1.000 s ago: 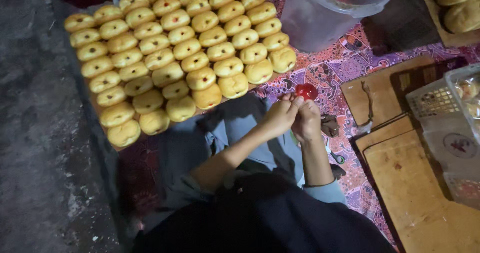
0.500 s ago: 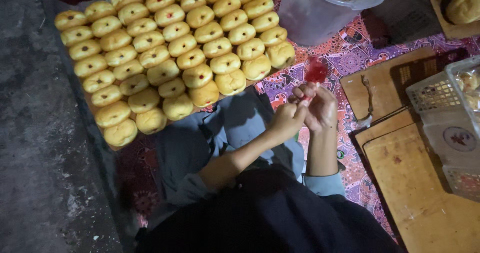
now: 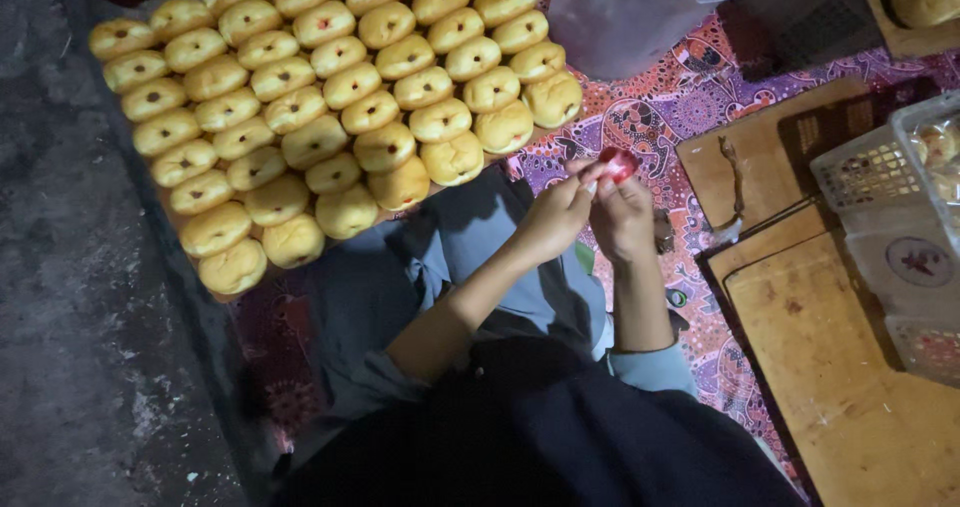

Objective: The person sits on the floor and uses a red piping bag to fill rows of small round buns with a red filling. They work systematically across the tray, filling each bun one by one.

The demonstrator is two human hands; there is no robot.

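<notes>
Patterned purple floor mat (image 3: 690, 117), with yellow buns (image 3: 330, 97) packed in rows. Just right of the buns, left hand (image 3: 555, 217) and right hand (image 3: 625, 217) both pinch a small red piece (image 3: 618, 164), fingers pressed together.

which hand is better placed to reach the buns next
Left, probably. The left hand is on the side of the buns and nearest them; the right hand pinches the red piece, farther away.

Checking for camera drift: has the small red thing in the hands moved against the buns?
Cannot tell; the small red thing sits just right of the near corner bun, as before, between both hands.
</notes>
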